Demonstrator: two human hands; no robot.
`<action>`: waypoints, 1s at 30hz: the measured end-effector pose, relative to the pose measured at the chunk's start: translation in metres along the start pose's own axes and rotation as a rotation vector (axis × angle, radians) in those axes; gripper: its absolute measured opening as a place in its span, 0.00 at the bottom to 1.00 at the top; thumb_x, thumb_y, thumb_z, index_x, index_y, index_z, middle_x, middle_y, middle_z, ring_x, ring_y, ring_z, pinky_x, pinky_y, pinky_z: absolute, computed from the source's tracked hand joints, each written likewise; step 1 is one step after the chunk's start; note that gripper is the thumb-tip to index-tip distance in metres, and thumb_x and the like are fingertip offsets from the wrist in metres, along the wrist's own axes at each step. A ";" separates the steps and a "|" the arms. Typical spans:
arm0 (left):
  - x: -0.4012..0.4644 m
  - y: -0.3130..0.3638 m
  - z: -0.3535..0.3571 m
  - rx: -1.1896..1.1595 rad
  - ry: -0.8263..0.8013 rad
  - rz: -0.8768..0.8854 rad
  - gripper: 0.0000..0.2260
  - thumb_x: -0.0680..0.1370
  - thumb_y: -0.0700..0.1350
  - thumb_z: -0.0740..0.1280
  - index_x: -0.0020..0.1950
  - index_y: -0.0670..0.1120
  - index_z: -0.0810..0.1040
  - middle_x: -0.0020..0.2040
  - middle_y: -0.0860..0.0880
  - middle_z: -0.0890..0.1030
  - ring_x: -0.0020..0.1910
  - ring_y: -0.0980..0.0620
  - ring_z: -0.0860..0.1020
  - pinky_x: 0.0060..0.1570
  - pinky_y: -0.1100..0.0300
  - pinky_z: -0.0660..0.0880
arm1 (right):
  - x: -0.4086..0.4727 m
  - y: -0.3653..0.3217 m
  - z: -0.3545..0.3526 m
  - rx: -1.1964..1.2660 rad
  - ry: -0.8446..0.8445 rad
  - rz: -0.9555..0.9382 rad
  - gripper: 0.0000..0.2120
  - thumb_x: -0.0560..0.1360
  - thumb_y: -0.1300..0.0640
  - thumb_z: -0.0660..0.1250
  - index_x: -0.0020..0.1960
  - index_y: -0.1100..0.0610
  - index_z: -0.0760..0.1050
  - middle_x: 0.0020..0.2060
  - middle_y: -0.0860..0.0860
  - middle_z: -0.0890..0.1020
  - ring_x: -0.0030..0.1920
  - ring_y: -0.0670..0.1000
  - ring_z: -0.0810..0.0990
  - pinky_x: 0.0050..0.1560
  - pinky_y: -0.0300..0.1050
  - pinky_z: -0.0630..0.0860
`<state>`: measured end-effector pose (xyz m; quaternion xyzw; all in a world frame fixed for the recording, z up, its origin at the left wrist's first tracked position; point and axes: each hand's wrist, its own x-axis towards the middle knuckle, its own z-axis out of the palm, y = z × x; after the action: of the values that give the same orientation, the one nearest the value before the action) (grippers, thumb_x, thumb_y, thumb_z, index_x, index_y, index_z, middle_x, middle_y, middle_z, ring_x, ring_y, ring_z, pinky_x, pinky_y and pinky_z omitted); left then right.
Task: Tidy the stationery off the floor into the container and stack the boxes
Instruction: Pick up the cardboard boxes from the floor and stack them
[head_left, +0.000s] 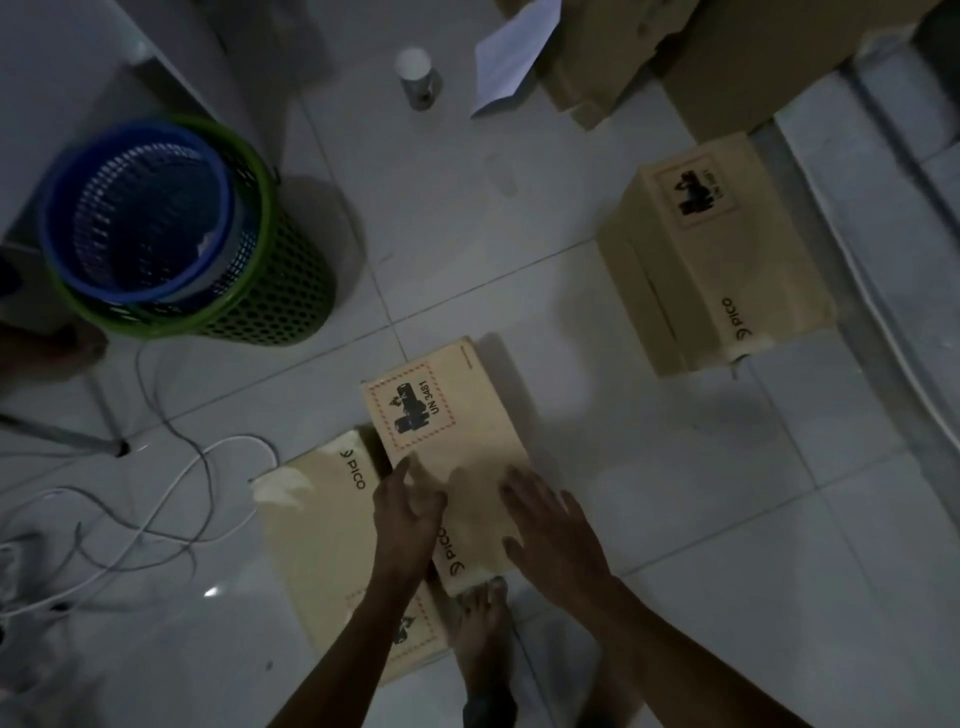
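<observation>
Cardboard top box (457, 447) is lying askew on the lower box (322, 545) w/ both hands flat on it — left hand (408, 525) & right hand (553, 530) spread wide, gripping nothing. Prob. light, stiff, smooth-sided — best taking it by opposite edges.

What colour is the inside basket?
Blue: the inner basket sits nested in a green basket, seen from the head view.
</observation>
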<state>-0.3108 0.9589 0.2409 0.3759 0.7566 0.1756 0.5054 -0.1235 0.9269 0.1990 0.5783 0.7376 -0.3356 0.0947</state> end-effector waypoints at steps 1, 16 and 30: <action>0.003 0.001 0.005 -0.036 -0.015 0.030 0.25 0.73 0.53 0.63 0.69 0.48 0.68 0.66 0.46 0.73 0.63 0.45 0.73 0.58 0.41 0.75 | -0.002 0.009 0.001 -0.004 0.075 0.024 0.31 0.77 0.46 0.61 0.76 0.52 0.57 0.77 0.50 0.55 0.76 0.53 0.57 0.71 0.56 0.59; 0.157 0.106 0.060 0.314 -0.127 0.288 0.24 0.81 0.50 0.59 0.76 0.46 0.59 0.75 0.43 0.62 0.73 0.45 0.61 0.72 0.47 0.59 | -0.004 0.088 -0.012 1.807 0.622 0.793 0.15 0.81 0.49 0.56 0.67 0.38 0.64 0.67 0.46 0.71 0.64 0.51 0.73 0.55 0.52 0.76; 0.246 0.080 0.093 0.990 -0.047 0.552 0.36 0.73 0.58 0.68 0.75 0.48 0.57 0.76 0.41 0.56 0.73 0.39 0.54 0.66 0.37 0.63 | 0.063 0.154 -0.004 1.746 0.644 0.903 0.28 0.78 0.65 0.59 0.75 0.49 0.59 0.70 0.56 0.67 0.64 0.57 0.73 0.56 0.53 0.77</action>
<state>-0.2473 1.1841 0.0971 0.7557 0.6110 -0.0827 0.2209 -0.0014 0.9957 0.1098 0.7308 -0.0582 -0.5163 -0.4427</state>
